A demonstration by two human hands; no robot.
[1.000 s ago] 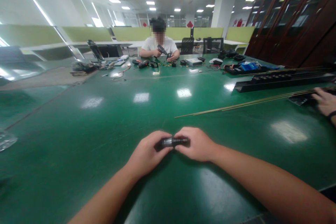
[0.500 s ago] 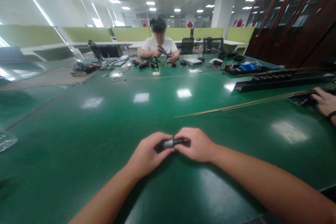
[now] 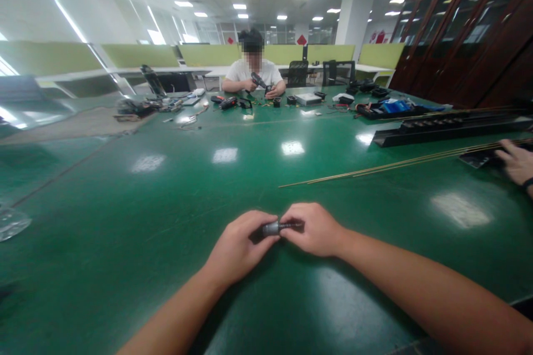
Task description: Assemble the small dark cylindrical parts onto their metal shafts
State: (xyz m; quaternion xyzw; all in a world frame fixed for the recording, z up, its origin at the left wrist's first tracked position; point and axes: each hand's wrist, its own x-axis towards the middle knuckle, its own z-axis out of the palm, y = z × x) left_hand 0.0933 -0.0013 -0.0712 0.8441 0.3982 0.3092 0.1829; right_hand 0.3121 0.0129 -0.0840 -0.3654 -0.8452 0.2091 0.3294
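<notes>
Near the front of the green table, my left hand (image 3: 241, 241) is closed around a small grey metal cylinder (image 3: 271, 228) with a dark left end. A thin, dark, ridged shaft (image 3: 287, 226) sticks out from its right side, and I cannot tell whether it is one piece with the cylinder. My right hand (image 3: 312, 228) pinches this shaft between thumb and fingers. The piece lies roughly level, low over the tabletop, and the fingertips of both hands almost meet. Fingers cover both ends of it in part.
Long thin brass-coloured rods (image 3: 353, 175) lie to the right, by a co-worker's hand (image 3: 518, 161). Behind them are a black channel-shaped rail (image 3: 416, 136) and a black tray (image 3: 375, 112) with blue items. Across the table (image 3: 187, 177), a person (image 3: 254, 75) holds a power drill (image 3: 258, 80).
My hands and the piece sit slightly further right in the picture, as the view shifts a little. Both hands keep their hold. The co-worker's hand at the right looks almost unmoved.
</notes>
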